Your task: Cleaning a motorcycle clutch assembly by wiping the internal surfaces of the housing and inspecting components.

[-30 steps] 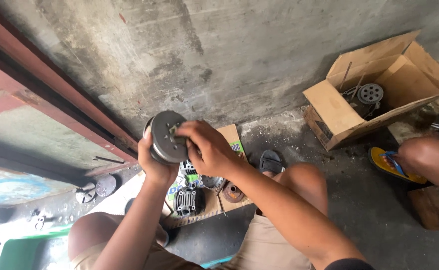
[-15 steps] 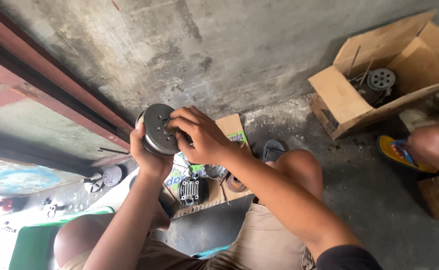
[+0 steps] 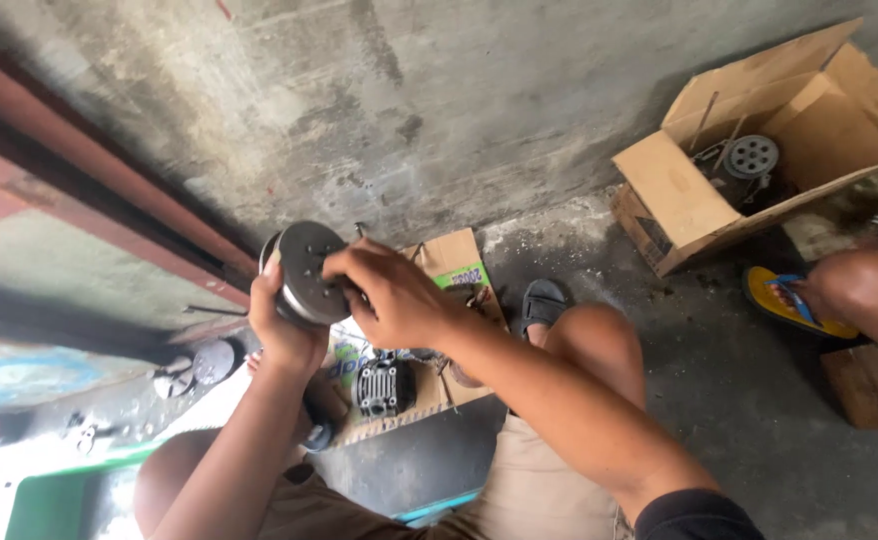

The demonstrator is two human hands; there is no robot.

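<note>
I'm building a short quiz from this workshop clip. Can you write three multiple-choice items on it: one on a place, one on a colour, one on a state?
1. Where does the finned engine cylinder lie?
A. In the open box
B. On the flat cardboard sheet below the hands
C. On the wooden block

2. What colour is the flip-flop at the right?
A. Yellow with blue straps
B. All red
C. White

3. How is the round metal part held?
A. It lies on the floor
B. Left hand alone
C. Left hand grips it and right hand has fingers on its face

Answers: 1 B, the cylinder rests on the cardboard between the knees. 2 A, the sole is yellow. 3 C, both hands touch the part, raised off the floor.
</note>
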